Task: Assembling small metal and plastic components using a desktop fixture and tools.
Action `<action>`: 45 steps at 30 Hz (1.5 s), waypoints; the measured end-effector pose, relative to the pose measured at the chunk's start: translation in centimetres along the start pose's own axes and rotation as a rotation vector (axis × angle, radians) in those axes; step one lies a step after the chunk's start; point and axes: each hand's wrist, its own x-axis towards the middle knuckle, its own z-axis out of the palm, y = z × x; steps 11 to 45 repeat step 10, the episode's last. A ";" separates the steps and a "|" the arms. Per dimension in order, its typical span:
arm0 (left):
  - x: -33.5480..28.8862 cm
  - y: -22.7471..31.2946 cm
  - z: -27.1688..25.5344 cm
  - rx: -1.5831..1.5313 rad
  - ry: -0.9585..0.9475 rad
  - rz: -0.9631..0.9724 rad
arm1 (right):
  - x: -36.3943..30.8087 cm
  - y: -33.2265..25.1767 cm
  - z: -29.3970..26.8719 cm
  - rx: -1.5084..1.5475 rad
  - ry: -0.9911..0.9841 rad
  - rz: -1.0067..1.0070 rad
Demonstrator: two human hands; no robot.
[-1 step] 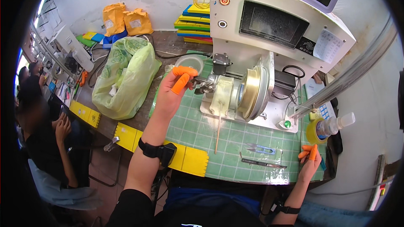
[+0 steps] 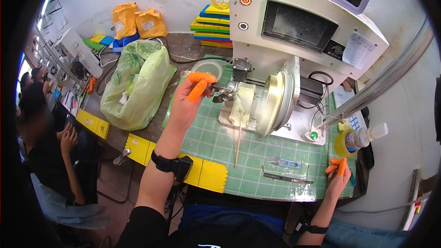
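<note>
My left hand (image 2: 186,98), with orange finger cots on, reaches to the left end of a white winding machine (image 2: 250,25). Its thumb and fingers close on a small dark part beside the metal clamp (image 2: 224,93). Right of the clamp sits a cream-coloured block (image 2: 242,103), then a pale gold wheel (image 2: 272,105), blurred by motion. A thin wooden stick (image 2: 238,147) slants down from beneath the block. My right hand (image 2: 339,181), also in orange cots, is at the mat's right edge below a yellow bottle (image 2: 351,142); its fingers are curled together, and whatever they hold cannot be made out.
On the green mat (image 2: 206,149) lie blue thread snips (image 2: 285,162) and a dark tweezer-like tool (image 2: 287,179). A light green plastic bag (image 2: 138,87) stands left, near a round clear dish (image 2: 207,67). Yellow strips (image 2: 206,176) line the front edge. Another person (image 2: 48,142) sits at far left.
The gold wheel was sharp before and is now smeared, its outline shifted, so it is turning. Both my hands stay in place.
</note>
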 end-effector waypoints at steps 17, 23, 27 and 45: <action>0.0 0.1 0.1 -0.023 0.004 -0.016 | 0.2 0.3 -0.4 0.001 -0.008 -0.005; 0.0 0.1 0.1 -0.023 0.004 -0.016 | 0.2 0.3 -0.4 0.001 -0.008 -0.005; 0.0 0.1 0.1 -0.023 0.004 -0.016 | 0.2 0.3 -0.4 0.001 -0.008 -0.005; 0.0 0.1 0.1 -0.023 0.004 -0.016 | 0.2 0.3 -0.4 0.001 -0.008 -0.005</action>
